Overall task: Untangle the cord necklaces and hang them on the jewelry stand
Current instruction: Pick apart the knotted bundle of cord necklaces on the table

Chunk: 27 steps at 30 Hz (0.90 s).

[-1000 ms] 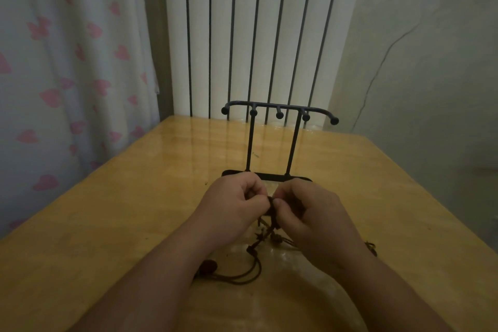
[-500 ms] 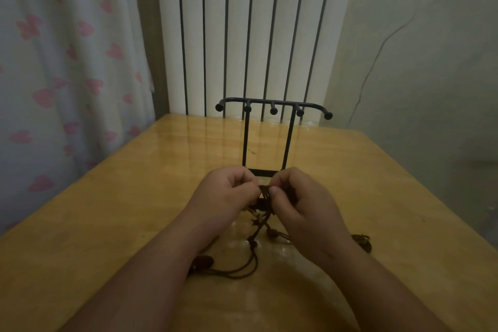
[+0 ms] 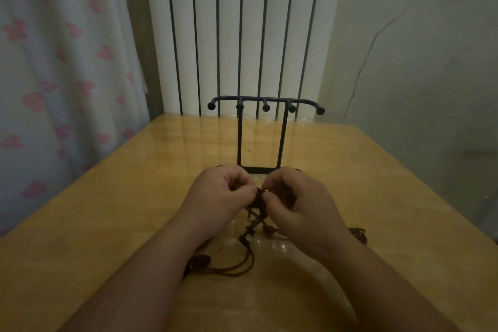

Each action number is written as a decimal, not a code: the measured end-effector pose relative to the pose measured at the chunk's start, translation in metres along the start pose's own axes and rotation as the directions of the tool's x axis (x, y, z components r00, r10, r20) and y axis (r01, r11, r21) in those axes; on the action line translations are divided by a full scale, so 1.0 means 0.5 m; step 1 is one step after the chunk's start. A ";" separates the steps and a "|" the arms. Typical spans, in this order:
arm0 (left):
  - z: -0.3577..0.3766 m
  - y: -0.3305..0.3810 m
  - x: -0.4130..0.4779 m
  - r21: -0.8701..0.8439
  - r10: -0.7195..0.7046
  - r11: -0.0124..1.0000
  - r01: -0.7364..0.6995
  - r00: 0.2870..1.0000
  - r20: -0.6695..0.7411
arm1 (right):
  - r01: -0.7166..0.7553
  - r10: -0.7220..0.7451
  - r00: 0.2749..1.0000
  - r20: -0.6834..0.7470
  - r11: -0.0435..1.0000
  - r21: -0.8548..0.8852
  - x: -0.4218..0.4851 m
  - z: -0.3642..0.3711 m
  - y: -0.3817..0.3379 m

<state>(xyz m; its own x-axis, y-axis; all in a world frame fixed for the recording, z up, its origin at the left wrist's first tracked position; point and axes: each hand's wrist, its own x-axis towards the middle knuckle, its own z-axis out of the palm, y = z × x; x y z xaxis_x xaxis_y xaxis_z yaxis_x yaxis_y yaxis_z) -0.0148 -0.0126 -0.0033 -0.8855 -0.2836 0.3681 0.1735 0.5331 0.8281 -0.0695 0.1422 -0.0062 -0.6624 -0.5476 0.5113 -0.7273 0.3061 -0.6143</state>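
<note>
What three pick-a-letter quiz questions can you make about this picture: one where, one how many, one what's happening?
1. Where is the stand? A on the table, past the left hand and right hand; B on the floor; C on a chair.
2. How many ball-tipped pegs has it? A three; B five; C eight.
3. What about the necklaces? A hanging on the stand; B in a box; C tangled, pinched by both hands.
Answers: 1 A, its base stands on the wood. 2 B, five round tips line the top bar. 3 C, fingers grip the knot; pegs bare.
</note>
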 end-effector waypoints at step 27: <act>0.003 0.010 0.002 -0.142 -0.176 0.972 0.189 0.979 0.097 | -0.269 0.284 0.959 -0.007 0.916 0.298 0.008 0.008 0.002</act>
<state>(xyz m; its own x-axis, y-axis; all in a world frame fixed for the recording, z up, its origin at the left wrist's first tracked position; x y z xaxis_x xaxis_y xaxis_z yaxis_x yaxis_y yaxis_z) -0.0154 -0.0092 0.0005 -0.9399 -0.2942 0.1733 0.0625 0.3508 0.9344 -0.0719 0.1369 -0.0072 -0.8430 -0.4326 0.3198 -0.4340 0.1956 -0.8794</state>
